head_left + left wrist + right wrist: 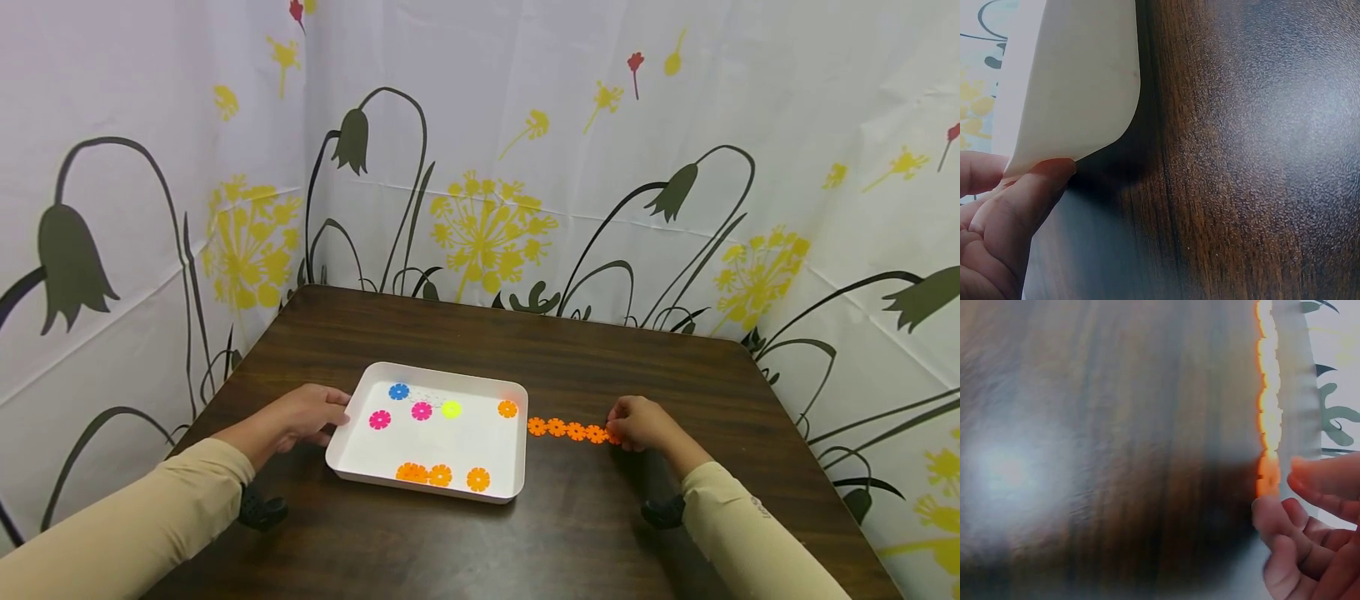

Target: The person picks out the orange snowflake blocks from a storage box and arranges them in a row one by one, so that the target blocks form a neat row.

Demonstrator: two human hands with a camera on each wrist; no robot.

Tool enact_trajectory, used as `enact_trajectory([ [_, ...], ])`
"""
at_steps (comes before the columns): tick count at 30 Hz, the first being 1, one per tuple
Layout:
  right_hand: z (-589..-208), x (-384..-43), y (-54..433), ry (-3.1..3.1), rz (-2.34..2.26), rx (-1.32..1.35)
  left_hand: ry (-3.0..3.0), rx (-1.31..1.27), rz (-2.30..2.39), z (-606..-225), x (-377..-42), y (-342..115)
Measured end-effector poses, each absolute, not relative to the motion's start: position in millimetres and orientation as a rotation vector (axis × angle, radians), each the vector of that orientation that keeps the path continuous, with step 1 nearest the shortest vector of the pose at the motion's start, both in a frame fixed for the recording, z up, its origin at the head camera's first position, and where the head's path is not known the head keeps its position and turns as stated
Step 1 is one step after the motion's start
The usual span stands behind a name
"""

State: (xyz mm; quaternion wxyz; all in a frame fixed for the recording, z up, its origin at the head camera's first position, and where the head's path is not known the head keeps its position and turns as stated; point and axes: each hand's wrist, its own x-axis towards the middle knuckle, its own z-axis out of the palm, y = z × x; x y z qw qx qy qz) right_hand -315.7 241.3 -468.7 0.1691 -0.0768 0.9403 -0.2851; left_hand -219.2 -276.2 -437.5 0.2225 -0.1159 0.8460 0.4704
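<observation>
On the left, my left hand [311,414] grips the left side of a white tray [457,450]; the left wrist view shows thumb and fingers pinching the tray's wall [1085,81] near a corner. Right of the tray, a row of linked orange notched discs [575,431] runs across the table. My right hand [637,423] holds the row's right end between thumb and fingers, partly covering the last disc. Seen from the right wrist, the orange chain [1269,406] runs straight away from the thumb.
Inside the tray are a blue disc [399,392], pink discs [380,419], a yellow disc [452,409], clear discs [427,398] and several orange discs [440,476]. The dark wooden table [480,550] meets a flower-printed curtain [480,125] behind.
</observation>
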Motion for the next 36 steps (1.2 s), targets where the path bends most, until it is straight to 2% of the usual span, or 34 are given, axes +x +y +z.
enact_trajectory([
  [5,-455.4,-318.7,234.5,2.547,-1.116,-0.233,2.334,-0.327,1.299,-437.3,-219.1,-275.6],
  [10,-437.2,-321.8,203.7,2.18,-1.517,-0.243,2.332,-0.332,1.294,-436.0,-218.4,-276.0],
  [17,-415.0,-321.9,137.4,2.095,-1.507,-0.382,2.336,-0.326,1.299,-436.8,-217.9,-276.6],
  [21,-406.4,-321.1,102.6,2.24,-1.316,-0.471,2.34,-0.329,1.297,-436.5,-218.3,-275.8],
  [27,-412.9,-312.7,61.1,2.641,-0.572,-0.795,2.342,-0.32,1.3,-437.5,-218.6,-275.7],
  [32,-428.8,-302.4,46.9,2.762,-0.03,-1.047,2.34,-0.336,1.305,-437.1,-217.8,-275.0],
  [36,-439.1,-300.8,46.7,2.797,0.223,-1.171,2.34,-0.348,1.296,-434.7,-217.3,-274.9],
])
